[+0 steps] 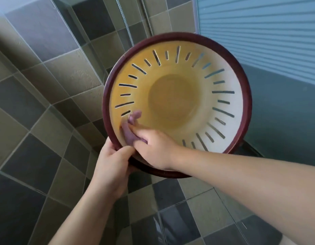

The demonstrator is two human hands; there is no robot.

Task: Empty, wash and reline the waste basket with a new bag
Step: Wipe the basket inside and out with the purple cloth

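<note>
The waste basket (229, 105) is round, cream and yellow inside, with narrow slits around its wall and a dark red rim. It is tilted with its mouth toward me and is empty inside. My left hand (111, 165) grips the near-left part of the rim from outside. My right hand (153, 147) reaches over the rim into the basket and presses a purple cloth (131, 124) against the inner wall at the lower left.
Grey and tan tiles cover the floor (47, 156) and the wall on the left. A shower hose (125, 20) hangs at the top. A frosted striped glass panel (259, 29) stands at the right behind the basket.
</note>
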